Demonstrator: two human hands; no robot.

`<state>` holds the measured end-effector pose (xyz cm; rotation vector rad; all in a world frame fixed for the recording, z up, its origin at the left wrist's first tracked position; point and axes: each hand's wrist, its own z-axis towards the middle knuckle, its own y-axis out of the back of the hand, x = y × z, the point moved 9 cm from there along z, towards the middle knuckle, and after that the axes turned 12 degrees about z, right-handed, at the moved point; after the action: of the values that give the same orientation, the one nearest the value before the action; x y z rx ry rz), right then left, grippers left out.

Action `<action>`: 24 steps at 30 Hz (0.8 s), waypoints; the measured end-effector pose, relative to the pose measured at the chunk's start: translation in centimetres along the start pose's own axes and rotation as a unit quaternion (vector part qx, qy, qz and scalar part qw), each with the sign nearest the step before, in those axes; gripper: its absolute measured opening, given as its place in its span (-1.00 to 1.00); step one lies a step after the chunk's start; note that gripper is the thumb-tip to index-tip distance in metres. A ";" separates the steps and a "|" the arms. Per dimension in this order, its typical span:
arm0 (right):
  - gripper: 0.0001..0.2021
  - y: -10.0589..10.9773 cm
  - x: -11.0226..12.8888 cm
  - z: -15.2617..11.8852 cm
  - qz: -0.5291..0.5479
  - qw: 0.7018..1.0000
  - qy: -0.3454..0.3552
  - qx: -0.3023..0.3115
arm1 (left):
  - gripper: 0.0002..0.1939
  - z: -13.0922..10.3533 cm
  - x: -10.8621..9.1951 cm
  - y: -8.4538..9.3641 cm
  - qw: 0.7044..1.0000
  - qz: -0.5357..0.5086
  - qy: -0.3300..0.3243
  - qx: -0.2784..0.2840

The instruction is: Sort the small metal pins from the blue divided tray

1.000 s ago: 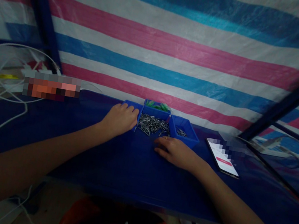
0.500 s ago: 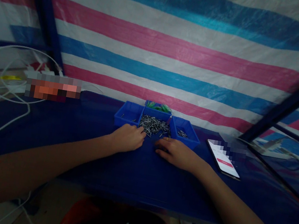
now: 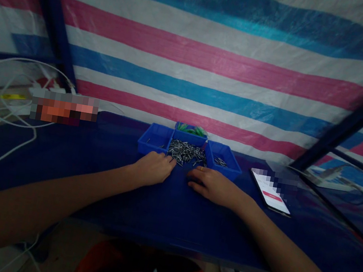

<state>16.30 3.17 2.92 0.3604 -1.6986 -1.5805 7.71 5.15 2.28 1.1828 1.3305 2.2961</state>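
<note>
Hands on the blue counter [image 3: 156,206]: left hand [image 3: 153,168] curled at the pin pile [image 3: 186,151], grip contents indiscernible; right hand [image 3: 215,185] flat, empty.

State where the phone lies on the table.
In the head view the phone lies on the table, screen lit, right of the right hand and blue bins.

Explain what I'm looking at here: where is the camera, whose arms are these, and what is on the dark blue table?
The single view comes from a camera on a person's head, looking down at their own bare arms. The left hand and right hand rest on the dark blue table, just before a heap of small silver metal pins. Blue plastic bins flank the heap. A lit smartphone lies right, white cables left. Whether either hand holds anything is too dark to tell.
</note>
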 end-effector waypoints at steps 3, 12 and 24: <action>-0.76 0.0 0.1 0.0 0.005 1.000 0.002 -0.002 | -0.74 0.0 0.1 -0.2 1.000 -0.001 0.006 0.003; -0.76 0.1 0.1 0.0 0.008 1.000 0.000 -0.001 | -0.75 0.0 0.1 -0.6 1.000 -0.008 -0.010 0.005; -0.77 0.0 0.0 0.0 0.011 1.000 0.000 0.000 | -0.76 0.1 -0.4 -0.5 0.999 0.000 -0.035 0.001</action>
<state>16.31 3.21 2.89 0.3413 -1.6966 -1.5656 7.96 5.28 1.66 1.2509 1.3083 2.2328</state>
